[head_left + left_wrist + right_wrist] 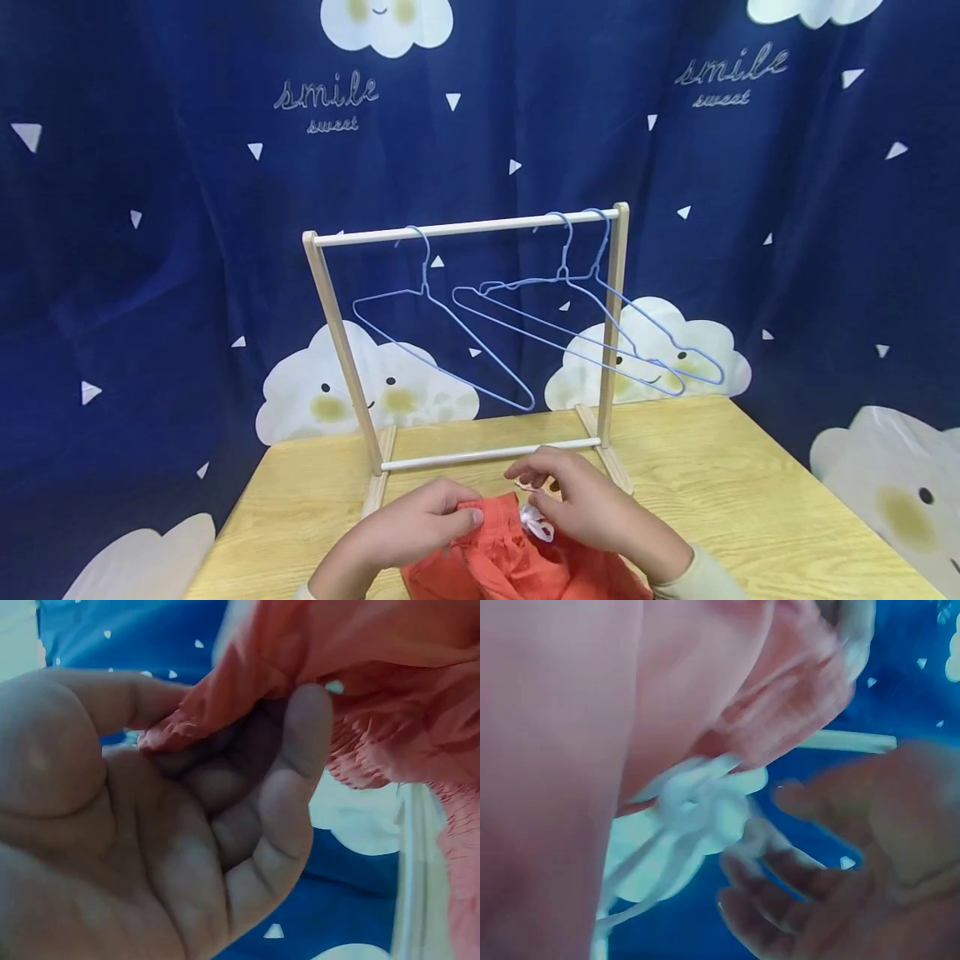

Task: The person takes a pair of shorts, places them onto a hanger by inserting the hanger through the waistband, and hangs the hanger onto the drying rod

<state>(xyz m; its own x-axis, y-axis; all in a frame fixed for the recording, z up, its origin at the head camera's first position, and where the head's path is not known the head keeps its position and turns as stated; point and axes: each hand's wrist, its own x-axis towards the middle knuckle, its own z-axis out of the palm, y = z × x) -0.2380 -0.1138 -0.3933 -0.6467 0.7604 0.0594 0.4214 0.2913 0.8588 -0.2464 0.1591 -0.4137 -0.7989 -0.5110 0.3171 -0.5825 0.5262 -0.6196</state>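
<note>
Orange-red drawstring pants [502, 542] with a gathered waistband are held up at the front of the table; their lower part runs out of the head view. My left hand [420, 525] pinches one side of the waistband, thumb on the near face. In the left wrist view the cloth [247, 675] lies between thumb and fingers. A white drawstring bow [536, 522] hangs at the waistband, also seen blurred as a bow [694, 802] in the right wrist view. Beside it my right hand [581, 500] hovers with loosely bent, spread fingers and no cloth visibly gripped.
Behind the hands stands a wooden clothes rack [465, 226] on the wooden table [697, 467]. A blue hanger [480, 342] hangs left of centre. Two more, a nearer hanger [562, 337] and a farther hanger [660, 321], overlap at the right. A navy curtain [187, 292] is behind.
</note>
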